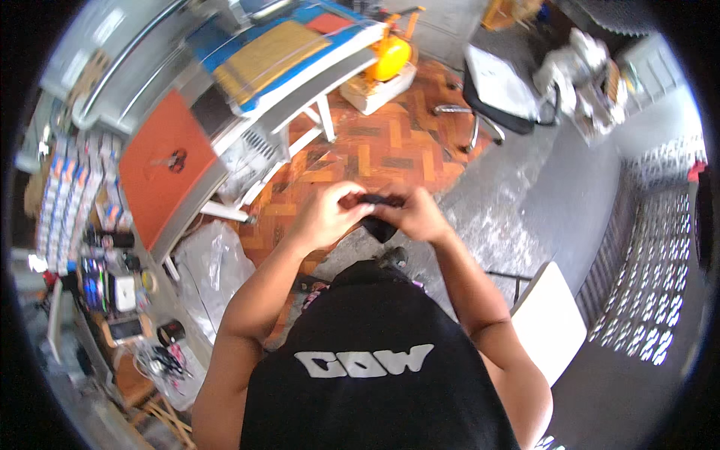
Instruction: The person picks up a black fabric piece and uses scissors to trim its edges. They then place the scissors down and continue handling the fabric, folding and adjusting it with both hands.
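Both my hands meet in front of my body, above the floor. Between them is a small black cloth-like piece [379,228], its lower end hanging in a point. My left hand [328,216] pinches its left upper edge with curled fingers. On the other side, my right hand [417,215] grips the right upper edge. The upper edge runs between my fingertips as a dark band. The fingers hide much of the piece, and blur keeps me from telling exactly what it is.
An orange board [166,169] with black-handled scissors [177,160] lies at left, near a table with a blue-and-tan surface [274,60]. Plastic wrap [214,274] is below. A wheeled chair [501,86] stands far right; a white panel [550,321] is close at right.
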The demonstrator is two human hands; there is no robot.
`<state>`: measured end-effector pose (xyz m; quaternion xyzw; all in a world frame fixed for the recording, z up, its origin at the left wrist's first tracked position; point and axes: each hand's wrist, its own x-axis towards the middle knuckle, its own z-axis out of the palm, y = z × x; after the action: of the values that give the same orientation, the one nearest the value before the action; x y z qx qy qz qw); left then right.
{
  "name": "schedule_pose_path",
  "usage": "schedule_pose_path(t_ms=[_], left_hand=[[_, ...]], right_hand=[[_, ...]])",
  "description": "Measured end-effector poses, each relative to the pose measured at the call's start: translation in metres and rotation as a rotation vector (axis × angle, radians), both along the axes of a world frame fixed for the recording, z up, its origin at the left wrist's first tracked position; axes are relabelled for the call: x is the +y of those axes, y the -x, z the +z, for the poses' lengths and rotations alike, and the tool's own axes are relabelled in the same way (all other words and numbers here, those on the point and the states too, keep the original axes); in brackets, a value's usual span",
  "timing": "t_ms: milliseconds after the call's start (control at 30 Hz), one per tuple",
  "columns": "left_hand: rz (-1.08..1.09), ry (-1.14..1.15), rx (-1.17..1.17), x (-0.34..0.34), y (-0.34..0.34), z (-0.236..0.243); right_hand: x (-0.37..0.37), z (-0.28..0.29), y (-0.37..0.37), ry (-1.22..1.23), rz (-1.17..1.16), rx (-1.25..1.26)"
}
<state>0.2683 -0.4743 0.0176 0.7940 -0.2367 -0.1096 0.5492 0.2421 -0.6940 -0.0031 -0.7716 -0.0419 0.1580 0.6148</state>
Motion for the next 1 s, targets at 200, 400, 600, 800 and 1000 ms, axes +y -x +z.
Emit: schedule_pose_path(t_ms=[200, 400, 600, 800, 1000], left_hand=[[-0.157, 0.025, -0.153, -0.21, -0.029, 0.04], [-0.423, 0.045, -0.239, -0.385, -0.052, 0.069], [-0.692, 0.076, -0.265, -0.558, -0.055, 0.083], [-0.578, -0.102, -0.617, -0.727, -0.099, 0.104], [-0.939, -0.367, -0.552, -0.902, -0.147, 0.137]], right_hand=[[-0.193, 0.053, 0.041, 0.468, -0.494, -0.414], [-0.331, 0.105, 0.077, 0.528, -0.886, -0.362], [-0.451, 0.124, 0.093, 0.577, -1.107, -0.336], [-0.604, 0.155, 0.089, 1.126, -0.928, -0.01], [-0.771, 0.177, 0.055, 0.954, -0.918, 0.148]])
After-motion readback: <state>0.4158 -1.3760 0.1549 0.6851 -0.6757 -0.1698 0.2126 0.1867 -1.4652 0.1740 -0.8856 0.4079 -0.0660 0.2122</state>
